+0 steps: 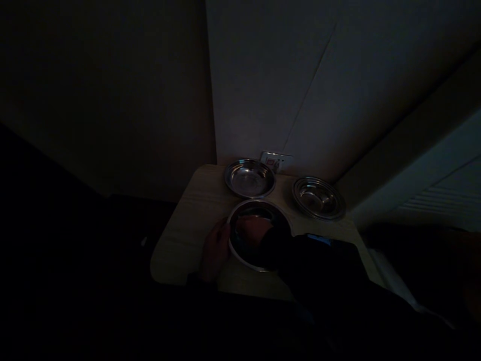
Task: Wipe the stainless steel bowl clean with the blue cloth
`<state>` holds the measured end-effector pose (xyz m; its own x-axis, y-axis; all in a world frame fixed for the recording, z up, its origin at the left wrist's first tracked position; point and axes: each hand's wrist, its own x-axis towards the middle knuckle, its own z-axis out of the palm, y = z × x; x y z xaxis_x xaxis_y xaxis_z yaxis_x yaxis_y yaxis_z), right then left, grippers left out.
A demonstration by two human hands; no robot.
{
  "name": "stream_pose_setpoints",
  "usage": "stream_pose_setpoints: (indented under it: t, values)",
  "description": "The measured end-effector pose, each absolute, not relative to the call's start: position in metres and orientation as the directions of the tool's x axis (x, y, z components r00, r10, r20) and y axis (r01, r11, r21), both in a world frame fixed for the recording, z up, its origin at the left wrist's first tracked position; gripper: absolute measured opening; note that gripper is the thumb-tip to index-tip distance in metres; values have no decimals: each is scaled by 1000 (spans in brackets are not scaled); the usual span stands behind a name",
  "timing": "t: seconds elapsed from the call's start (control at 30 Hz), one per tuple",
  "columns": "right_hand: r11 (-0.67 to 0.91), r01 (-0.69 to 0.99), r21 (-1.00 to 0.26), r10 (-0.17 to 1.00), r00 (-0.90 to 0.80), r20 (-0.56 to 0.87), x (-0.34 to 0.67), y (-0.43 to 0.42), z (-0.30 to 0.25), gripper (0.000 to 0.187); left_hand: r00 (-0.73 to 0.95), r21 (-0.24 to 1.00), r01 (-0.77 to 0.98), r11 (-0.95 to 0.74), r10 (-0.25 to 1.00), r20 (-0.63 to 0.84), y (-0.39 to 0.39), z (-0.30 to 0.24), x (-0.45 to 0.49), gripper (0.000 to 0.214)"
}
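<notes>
In the very dark head view, a wide round metal bowl [241, 259] rests near the front of a small pale table. My left hand [215, 246] is at its left side, fingers closed at the rim. My right hand [254, 228] reaches down inside this bowl from the right, its wrist in a dark sleeve. Its fingers are too dark to make out, and whatever lies in the bowl is hard to see.
A shallow metal basin [250, 181] stands behind the bowl, and several nested metal basins [317, 198] are at the back right of the table [180, 240]. A wall socket [276, 161] sits just behind the table, on the pale wall [263, 90].
</notes>
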<state>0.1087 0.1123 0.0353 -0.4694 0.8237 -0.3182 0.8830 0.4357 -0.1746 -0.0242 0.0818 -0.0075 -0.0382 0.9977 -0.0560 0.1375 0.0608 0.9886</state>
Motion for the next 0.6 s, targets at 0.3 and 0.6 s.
stream_pose_setpoints:
  t: [0.3,0.6]
  values:
    - [524,824,-214,726,-564,-394,117,82,35,19,-170,975,211,62,985,-26,70,-12,-9,36]
    - [286,952,-105,895,-305,-326,101,114,29,29,-226,967,240,79,974,-23,61,-17,-6,37]
